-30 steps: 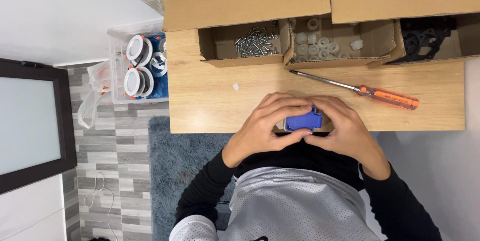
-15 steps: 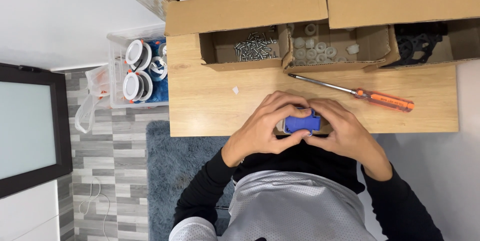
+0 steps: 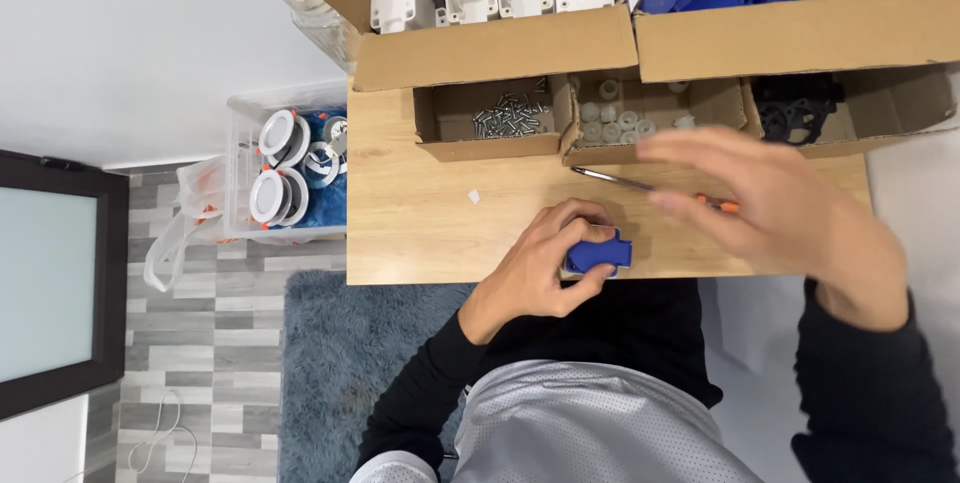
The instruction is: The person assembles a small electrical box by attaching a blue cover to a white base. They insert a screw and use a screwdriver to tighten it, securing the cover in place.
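Down on the wooden table (image 3: 420,233), the left hand (image 3: 545,263) is clamped on one blue plastic part (image 3: 598,253), its fingers curled over the top and the thumb pressed beneath, close to the table's near edge. The right hand (image 3: 775,213) hangs above the table with its fingers spread apart and holding nothing; it is blurred. It covers most of one screwdriver (image 3: 640,184), whose metal shaft pokes out toward the table's middle and whose orange handle shows only as a sliver under the fingers.

Five open cardboard boxes stand along the table's far side. Three small ones sit in a row: the screw box (image 3: 490,121), with a heap of silver screws too many to count; the middle box (image 3: 650,113), with a cluster of small white round pieces, roughly a dozen; and the black-parts box (image 3: 850,108), with a tangle of black pieces that I cannot count. Behind these, two larger boxes: the white-housing box (image 3: 490,3), showing at least five white square housings, and the blue-parts box (image 3: 800,3), piled with blue parts.

One tiny white scrap (image 3: 474,197) lies on the table just in front of the screw box. Off the table's left end, one clear plastic bin (image 3: 290,178) on the floor holds four round white fittings.
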